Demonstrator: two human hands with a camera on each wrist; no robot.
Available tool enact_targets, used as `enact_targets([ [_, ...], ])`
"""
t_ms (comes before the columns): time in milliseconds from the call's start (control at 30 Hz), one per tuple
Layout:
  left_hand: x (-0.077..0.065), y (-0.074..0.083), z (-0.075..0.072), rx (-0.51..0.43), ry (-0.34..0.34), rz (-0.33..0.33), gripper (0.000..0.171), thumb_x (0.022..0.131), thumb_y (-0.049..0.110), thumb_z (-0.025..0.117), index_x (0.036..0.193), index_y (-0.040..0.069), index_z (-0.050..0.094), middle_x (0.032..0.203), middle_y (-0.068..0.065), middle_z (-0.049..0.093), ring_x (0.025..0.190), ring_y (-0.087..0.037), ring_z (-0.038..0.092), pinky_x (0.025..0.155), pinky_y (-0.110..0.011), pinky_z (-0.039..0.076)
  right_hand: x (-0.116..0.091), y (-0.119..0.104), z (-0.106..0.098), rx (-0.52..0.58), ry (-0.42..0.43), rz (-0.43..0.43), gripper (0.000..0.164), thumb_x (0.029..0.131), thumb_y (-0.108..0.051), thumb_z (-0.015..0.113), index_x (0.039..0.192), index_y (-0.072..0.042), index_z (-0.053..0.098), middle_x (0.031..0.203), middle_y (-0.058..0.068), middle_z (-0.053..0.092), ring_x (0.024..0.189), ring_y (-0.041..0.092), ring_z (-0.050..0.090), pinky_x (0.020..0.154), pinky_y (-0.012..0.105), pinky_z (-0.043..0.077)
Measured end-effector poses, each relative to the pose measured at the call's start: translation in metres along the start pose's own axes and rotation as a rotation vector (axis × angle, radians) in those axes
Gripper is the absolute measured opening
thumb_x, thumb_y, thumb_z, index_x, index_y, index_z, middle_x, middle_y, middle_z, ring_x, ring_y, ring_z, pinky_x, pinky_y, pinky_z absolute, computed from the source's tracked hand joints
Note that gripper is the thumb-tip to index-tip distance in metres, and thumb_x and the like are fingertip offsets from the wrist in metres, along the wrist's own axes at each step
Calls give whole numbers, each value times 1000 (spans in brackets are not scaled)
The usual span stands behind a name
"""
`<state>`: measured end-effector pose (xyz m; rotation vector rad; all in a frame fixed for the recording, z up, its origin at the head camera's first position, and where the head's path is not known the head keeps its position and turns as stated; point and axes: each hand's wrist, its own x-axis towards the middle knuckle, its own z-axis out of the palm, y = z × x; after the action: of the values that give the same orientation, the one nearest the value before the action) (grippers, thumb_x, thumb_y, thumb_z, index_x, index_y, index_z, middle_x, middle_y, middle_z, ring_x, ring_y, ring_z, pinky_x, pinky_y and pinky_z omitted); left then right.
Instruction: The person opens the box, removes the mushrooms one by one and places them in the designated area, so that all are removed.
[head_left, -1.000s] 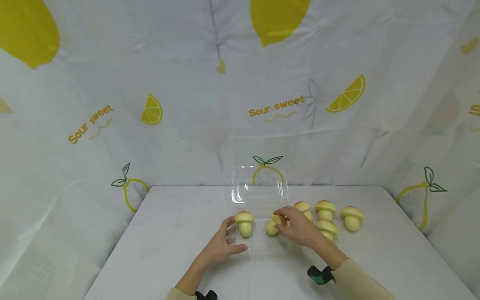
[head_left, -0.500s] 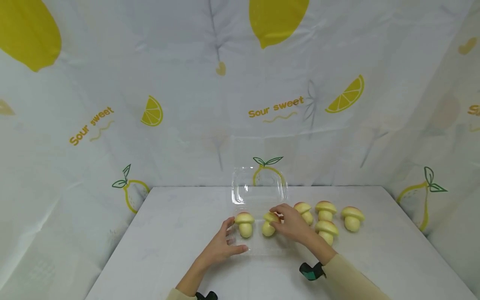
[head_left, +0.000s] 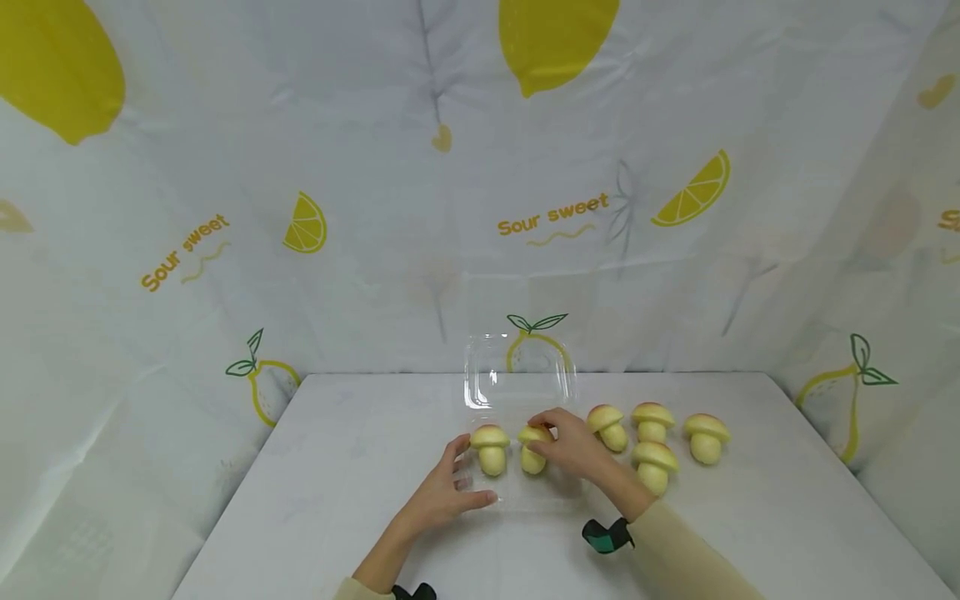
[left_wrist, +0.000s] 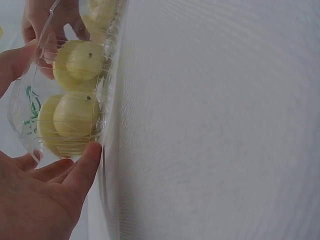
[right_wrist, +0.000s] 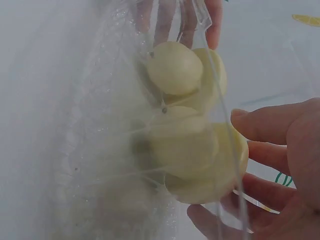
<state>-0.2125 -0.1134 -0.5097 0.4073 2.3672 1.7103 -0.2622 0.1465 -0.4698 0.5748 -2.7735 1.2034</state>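
A clear plastic container (head_left: pixel 543 502) lies on the table with its lid (head_left: pixel 517 387) raised at the back. Inside at the left rests a pale yellow mushroom-shaped piece (head_left: pixel 492 458) with a reddish cap top. Close beside it, a second such piece (head_left: pixel 533 462) stands in the container; my right hand (head_left: pixel 572 446) grips its cap between thumb and fingers. My left hand (head_left: pixel 438 496) holds the container's front left corner, thumb along the front and fingers on the left side. Through the clear wall in the left wrist view, both stems (left_wrist: pixel 75 114) face the camera.
Right of the container stand several more mushroom-shaped pieces (head_left: pixel 654 468) on the white table (head_left: pixel 337 450), the nearest close to my right forearm. A white curtain (head_left: pixel 375 250) with lemon prints hangs behind the table's back edge.
My right hand has moved left with its mushroom-shaped piece, turning it upright and bringing it close to the other one. The left hand has stayed at the container's corner.
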Motion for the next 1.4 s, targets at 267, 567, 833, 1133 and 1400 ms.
enact_targets([
  [267,0,-1,0,-3,-1,6,101,83,22,86,158,2,21,160,-26,27,141,-51,37,109,-54,44,5,3,10,54,38,61,21,87,-14,79,106,-7,72,105,3,69,105,27,64,95,48,52],
  [567,-1,1,1,-10,5,-1,101,83,21,87,158,5,21,161,-25,27,141,-49,37,109,-53,44,1,4,6,105,16,11,20,87,-12,77,106,-7,72,105,3,70,102,25,65,93,49,54],
  [833,0,-1,1,-5,10,-3,101,82,23,87,158,5,21,161,-25,28,140,-49,38,108,-52,45,-5,0,-5,140,-1,-15,21,89,-11,74,110,-6,71,109,4,69,102,20,62,89,40,58],
  [1133,1,0,0,8,4,1,101,83,22,86,158,3,20,160,-26,27,140,-49,38,108,-52,45,-12,-7,-21,191,4,-92,21,90,-8,73,110,-2,71,110,8,68,102,25,63,87,37,59],
  [1400,1,1,0,24,0,-11,101,84,22,86,157,1,20,160,-28,27,140,-50,38,109,-52,45,-22,-9,-32,197,14,-150,20,89,-6,74,109,-4,71,109,5,69,100,23,64,87,38,59],
])
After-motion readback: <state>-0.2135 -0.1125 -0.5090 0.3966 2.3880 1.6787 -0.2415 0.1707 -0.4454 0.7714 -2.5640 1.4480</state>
